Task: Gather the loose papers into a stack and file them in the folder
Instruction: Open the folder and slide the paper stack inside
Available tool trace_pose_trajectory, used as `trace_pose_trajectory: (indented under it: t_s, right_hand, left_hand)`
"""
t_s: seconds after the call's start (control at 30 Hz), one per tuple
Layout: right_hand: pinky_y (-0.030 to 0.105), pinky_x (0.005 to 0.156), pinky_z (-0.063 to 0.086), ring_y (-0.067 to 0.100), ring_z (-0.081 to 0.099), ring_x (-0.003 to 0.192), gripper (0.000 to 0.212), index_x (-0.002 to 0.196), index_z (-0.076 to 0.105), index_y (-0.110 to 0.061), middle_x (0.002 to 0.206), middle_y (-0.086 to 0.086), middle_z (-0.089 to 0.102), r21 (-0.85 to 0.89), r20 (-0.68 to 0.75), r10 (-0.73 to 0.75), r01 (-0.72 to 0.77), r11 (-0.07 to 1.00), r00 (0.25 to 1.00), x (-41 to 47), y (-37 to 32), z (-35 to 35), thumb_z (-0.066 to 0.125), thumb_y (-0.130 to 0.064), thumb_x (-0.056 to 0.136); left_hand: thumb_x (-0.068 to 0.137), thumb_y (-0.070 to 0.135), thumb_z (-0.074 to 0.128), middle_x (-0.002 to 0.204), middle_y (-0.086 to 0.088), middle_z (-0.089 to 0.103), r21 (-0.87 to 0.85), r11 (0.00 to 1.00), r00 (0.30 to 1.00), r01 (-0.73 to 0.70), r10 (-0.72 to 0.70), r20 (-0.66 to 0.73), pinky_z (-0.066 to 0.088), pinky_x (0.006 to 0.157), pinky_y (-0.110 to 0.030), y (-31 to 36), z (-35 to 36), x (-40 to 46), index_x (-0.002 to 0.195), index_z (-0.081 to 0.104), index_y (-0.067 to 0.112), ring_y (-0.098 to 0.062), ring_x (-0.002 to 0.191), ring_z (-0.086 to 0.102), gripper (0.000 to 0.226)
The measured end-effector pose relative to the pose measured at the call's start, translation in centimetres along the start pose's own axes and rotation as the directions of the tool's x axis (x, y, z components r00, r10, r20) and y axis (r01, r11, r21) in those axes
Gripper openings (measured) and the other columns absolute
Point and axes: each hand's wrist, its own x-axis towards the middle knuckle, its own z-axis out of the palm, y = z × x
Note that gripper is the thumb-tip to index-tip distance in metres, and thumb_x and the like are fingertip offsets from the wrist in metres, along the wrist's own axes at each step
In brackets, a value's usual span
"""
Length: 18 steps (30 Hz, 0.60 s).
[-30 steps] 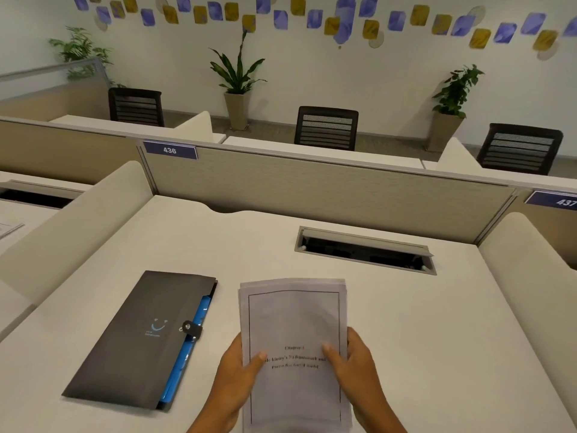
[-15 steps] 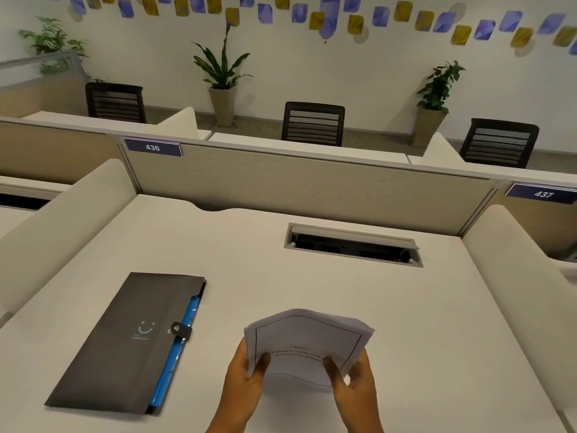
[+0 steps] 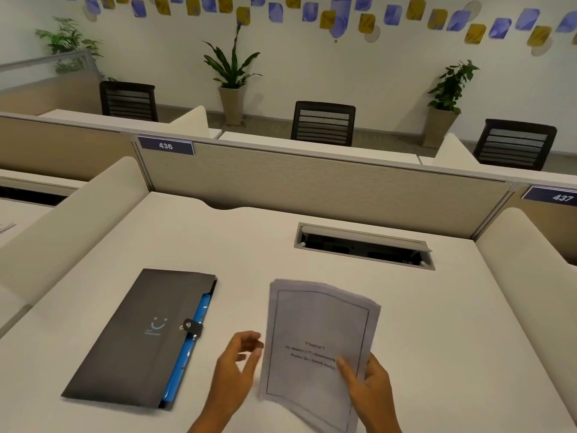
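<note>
A stack of white printed papers is held above the desk, its far end sagging a little. My right hand grips the stack at its lower right, thumb on the top sheet. My left hand hovers just left of the stack with fingers apart, touching nothing. A dark grey folder with a smile logo lies flat on the desk to the left, closed by a snap strap, with blue pockets showing along its right edge.
The white desk has a cable-tray slot at the back. Padded side screens stand left and right, and a beige partition closes the back. Chairs and potted plants stand beyond.
The stack stood upright and bent in both hands half a second ago; now it lies flatter in the right hand alone. The left hand has let go and moved left.
</note>
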Motion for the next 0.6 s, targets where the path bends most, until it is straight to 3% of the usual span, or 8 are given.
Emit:
trace_pose_trajectory:
  t_s: [0.1,0.17,0.23,0.37,0.6]
  right_hand:
    - [0.027,0.083,0.058,0.007,0.071,0.092,0.031,0.119,0.066,-0.027,0.102,-0.012,0.074,-0.034,-0.043,0.056,-0.058,0.998,0.998,0.4,0.8,-0.8,0.08,-0.02,0.093]
    - [0.024,0.077,0.056,0.007,0.07,0.09,0.028,0.119,0.069,-0.023,0.098,-0.012,0.073,-0.044,-0.067,0.111,-0.114,0.992,0.992,0.8,1.8,-1.3,0.078,-0.018,0.094]
    - [0.034,0.082,0.059,0.018,0.073,0.092,0.028,0.121,0.072,-0.015,0.098,-0.006,0.075,-0.043,-0.084,0.187,-0.191,0.981,0.979,1.0,3.1,-1.7,0.078,-0.016,0.094]
    - [0.048,0.105,0.055,0.032,0.069,0.099,0.039,0.128,0.07,-0.006,0.1,0.006,0.072,-0.012,-0.112,0.316,-0.319,0.948,0.942,1.2,5.1,-2.2,0.08,-0.012,0.091]
    - [0.051,0.114,0.049,0.039,0.066,0.123,0.052,0.138,0.065,-0.002,0.136,0.022,0.07,-0.025,-0.135,0.321,-0.327,0.945,0.938,1.2,6.2,-2.9,0.082,-0.014,0.091]
  left_hand:
    - [0.094,0.018,0.069,0.106,0.016,0.07,0.268,0.963,0.974,-0.012,0.072,-0.214,0.052,0.098,-0.039,-3.4,-3.4,1.0,0.111,0.063,0.034,-0.007,0.105,0.065,0.024]
    - [0.09,0.015,0.072,0.11,0.008,0.069,0.448,0.891,0.944,0.079,0.078,-0.321,0.049,0.096,-0.049,-5.4,-5.8,1.7,0.111,0.062,0.031,-0.019,0.109,0.062,0.028]
    - [0.082,0.016,0.081,0.11,-0.002,0.069,0.554,0.805,0.929,0.211,0.011,-0.37,0.052,0.089,-0.053,-7.0,-7.8,2.4,0.111,0.061,0.024,-0.028,0.108,0.062,0.036]
    - [0.074,0.031,0.086,0.137,-0.015,0.059,0.691,0.628,0.926,0.359,-0.145,-0.349,0.049,0.101,-0.058,-8.9,-9.8,3.2,0.13,0.057,0.012,-0.038,0.129,0.053,0.066]
    - [0.073,0.028,0.087,0.147,-0.025,0.051,0.728,0.603,0.943,0.327,-0.151,-0.298,0.043,0.111,-0.063,-10.2,-10.8,4.9,0.139,0.051,-0.001,-0.044,0.142,0.044,0.08]
